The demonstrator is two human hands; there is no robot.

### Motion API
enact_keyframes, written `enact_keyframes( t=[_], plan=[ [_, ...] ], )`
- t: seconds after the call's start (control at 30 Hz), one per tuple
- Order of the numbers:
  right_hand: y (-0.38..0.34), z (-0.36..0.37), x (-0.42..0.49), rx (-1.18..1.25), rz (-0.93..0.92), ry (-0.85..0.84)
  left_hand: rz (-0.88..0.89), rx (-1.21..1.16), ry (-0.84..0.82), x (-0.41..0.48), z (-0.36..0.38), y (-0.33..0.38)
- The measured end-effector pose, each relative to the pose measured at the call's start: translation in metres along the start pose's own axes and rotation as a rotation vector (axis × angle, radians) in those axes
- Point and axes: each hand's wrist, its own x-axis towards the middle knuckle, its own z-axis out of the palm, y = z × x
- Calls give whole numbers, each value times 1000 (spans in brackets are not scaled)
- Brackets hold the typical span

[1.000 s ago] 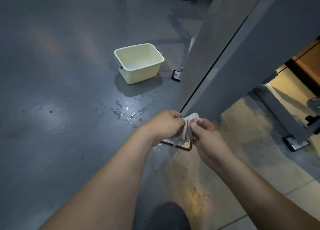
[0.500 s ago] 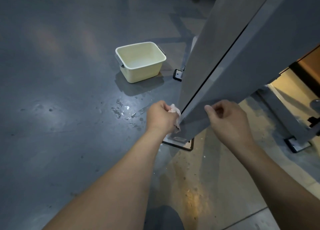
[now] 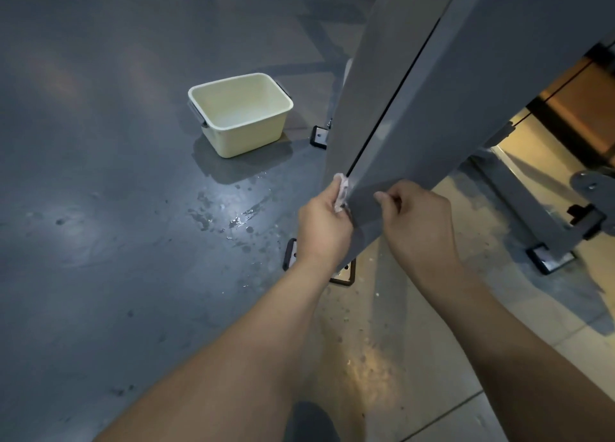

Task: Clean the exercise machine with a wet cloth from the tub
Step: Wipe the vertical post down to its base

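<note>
A dark grey floor (image 3: 100, 208) fills most of the view. A slanted grey exercise machine post (image 3: 466, 92) rises at the right. A cream plastic tub (image 3: 246, 138) sits on the floor left of the post, with water splashes (image 3: 233, 222) in front of it. The left hand (image 3: 324, 225) grips a small pale cloth (image 3: 342, 192), pressing it against the post's edge. The right hand (image 3: 419, 218), fingers curled with nothing visibly held, rests against the post just beside it.

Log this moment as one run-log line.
step: wipe | left hand: grips cloth against machine panel edge | right hand: curled at panel's lower edge | tub: on floor, untouched
</note>
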Motion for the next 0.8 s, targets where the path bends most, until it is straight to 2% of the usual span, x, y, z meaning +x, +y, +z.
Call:
enact_keyframes(
  t=[0.07, 0.13, 0.27, 0.33, 0.47, 0.67, 0.8],
  plan=[
    [1, 1, 0, -6, -22, 7, 138, -59, 3, -2, -4, 10],
    [2, 1, 1, 0, -19, 10, 187, 21, -8, -2, -6, 8],
    [1, 1, 1, 10, -6, -3, 23, 275, -39, -3, -2, -6],
    [1, 1, 1, 20, -30, 22, 59, 239, 14, -4, -1, 5],
    [5, 3, 2, 23, -61, 28, 258, 13, 57, -7, -3, 35],
    [6, 4, 1, 73, -43, 23, 103, 327, -36, -5, -1, 2],
    [3, -1, 2, 107, -23, 2, 171, 227, 90, -12, 5, 23]
  ],
)
